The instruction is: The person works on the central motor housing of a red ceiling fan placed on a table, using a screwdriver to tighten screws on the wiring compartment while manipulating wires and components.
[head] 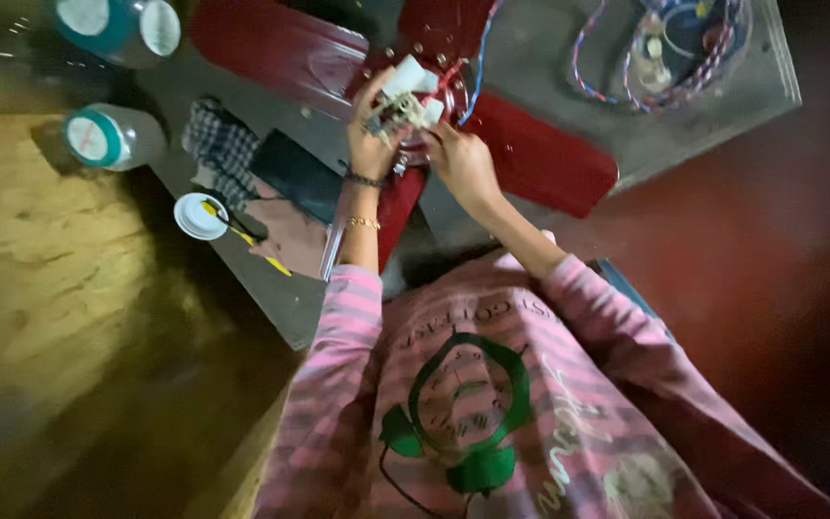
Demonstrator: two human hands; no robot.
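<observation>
Both hands on white part (407, 94) | left hand (372, 135) | right hand (463, 163)

A grey, flat work table (530, 58) lies under the fingers (377, 91) and stretches beyond them and off to their right, its surface dull and scuffed. Its straight edge runs slantwise well to the right of the fingers, and another edge cuts slantwise below and to their left. Past that left edge, a tan, mottled floor (40, 269) shows, blurred and fading into shadow lower down. Well to the right of the fingers, past the table, a dark red floor (770, 240) sinks into near black. The light is dim and warm, brightest on the table near the fingers.
</observation>
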